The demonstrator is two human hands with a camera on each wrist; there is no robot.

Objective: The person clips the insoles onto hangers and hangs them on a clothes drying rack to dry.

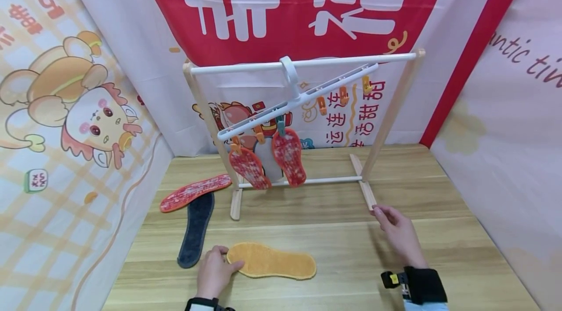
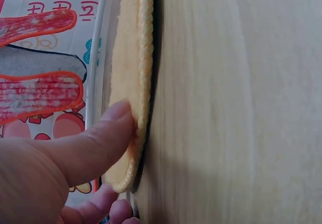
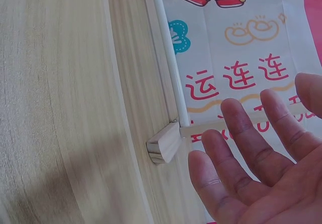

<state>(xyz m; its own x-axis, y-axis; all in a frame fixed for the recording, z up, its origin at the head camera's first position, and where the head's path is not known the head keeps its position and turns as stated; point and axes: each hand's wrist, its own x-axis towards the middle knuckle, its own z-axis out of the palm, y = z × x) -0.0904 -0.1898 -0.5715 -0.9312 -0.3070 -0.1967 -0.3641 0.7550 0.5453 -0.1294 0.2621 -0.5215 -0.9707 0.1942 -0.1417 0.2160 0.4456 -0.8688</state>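
Yellow insole (image 1: 281, 262) | L hand (image 1: 216, 272) pinches end | hanger (image 1: 295, 103): head cam only

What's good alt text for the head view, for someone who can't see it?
Left hand pinching one end of a yellow insole on a table, right hand at the foot of a rack. Two red insoles and a grey one hang from its tilted hanger.

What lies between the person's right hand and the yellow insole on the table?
Only bare tabletop lies between the right hand and the yellow insole, as the head view shows.
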